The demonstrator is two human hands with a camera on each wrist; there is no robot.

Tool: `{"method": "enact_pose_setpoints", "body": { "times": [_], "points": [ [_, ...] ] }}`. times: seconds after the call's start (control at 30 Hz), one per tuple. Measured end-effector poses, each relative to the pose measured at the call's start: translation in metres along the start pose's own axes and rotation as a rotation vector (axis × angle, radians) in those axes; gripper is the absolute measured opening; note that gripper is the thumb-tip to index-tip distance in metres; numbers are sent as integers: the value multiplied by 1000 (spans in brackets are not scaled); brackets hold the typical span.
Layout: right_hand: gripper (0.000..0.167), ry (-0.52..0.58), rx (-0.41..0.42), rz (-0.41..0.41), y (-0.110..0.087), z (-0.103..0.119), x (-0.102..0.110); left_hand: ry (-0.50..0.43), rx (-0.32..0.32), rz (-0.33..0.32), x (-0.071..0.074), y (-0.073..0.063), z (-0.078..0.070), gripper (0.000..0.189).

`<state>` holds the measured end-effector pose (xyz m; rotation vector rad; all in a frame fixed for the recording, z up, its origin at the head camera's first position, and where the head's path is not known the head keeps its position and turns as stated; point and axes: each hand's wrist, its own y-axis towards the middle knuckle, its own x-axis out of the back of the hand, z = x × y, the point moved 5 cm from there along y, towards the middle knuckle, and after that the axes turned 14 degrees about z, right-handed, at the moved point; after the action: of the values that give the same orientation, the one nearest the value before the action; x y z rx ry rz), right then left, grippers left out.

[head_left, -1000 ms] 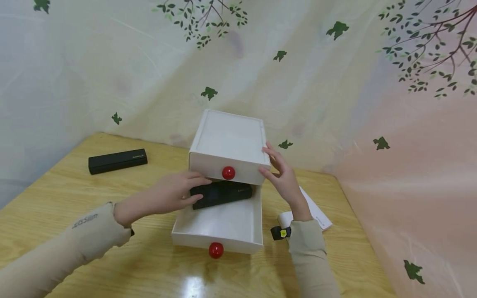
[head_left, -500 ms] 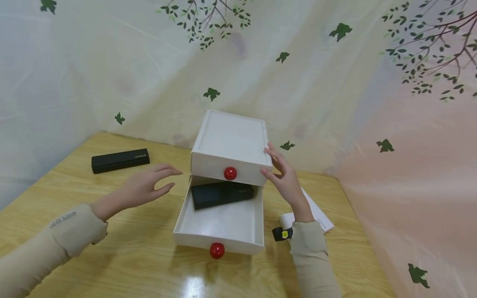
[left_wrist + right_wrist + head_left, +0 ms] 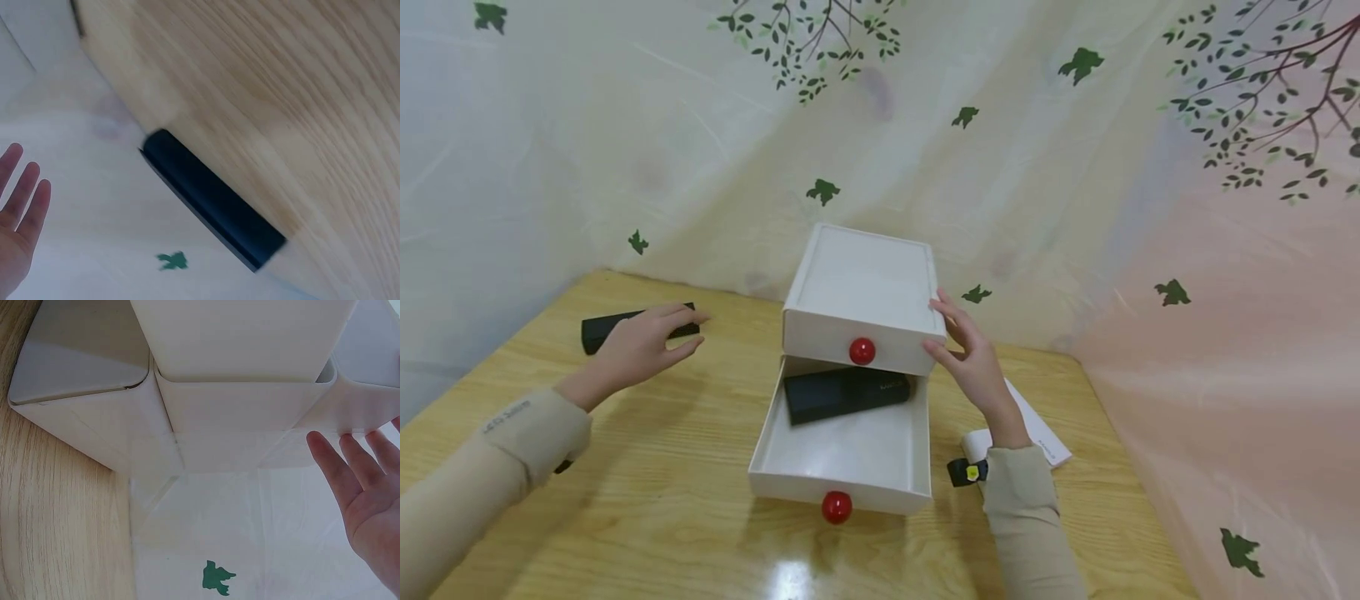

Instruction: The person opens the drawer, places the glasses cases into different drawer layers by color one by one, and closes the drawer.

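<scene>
A white drawer unit with red knobs stands mid-table. Its pulled-out drawer holds a long black case with small lettering, slanted toward the back. My right hand rests at the unit's upper right corner, thumb by the front face; in the right wrist view its fingers reach straight to the unit's side. At the left, my left hand overlaps a second long black case, fingers loosely extended. The left wrist view shows this case apart from the fingers.
A white flat-sided item with lettering lies to the right, partly behind my right forearm. A black strap with a yellow piece is at the right wrist. Behind the wooden table hangs a leaf-printed sheet.
My left hand has moved from the black case in the drawer leftward to the other black case. My right hand stays at the unit's corner; the drawer has not moved.
</scene>
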<state>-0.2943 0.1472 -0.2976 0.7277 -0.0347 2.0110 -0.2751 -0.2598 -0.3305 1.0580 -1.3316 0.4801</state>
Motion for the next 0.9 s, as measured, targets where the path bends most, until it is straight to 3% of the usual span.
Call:
{"method": "enact_pose_setpoints", "body": {
  "times": [0.3,0.57,0.9],
  "points": [
    [55,13,-14,1,0,0,-1,43,150,167,-10,-6,48,36],
    [55,-4,-20,1,-3,-2,2,137,192,286,-27,-2,78,43],
    [55,-1,-5,-4,-1,-4,2,60,379,502,-43,-14,117,64]
  ]
}}
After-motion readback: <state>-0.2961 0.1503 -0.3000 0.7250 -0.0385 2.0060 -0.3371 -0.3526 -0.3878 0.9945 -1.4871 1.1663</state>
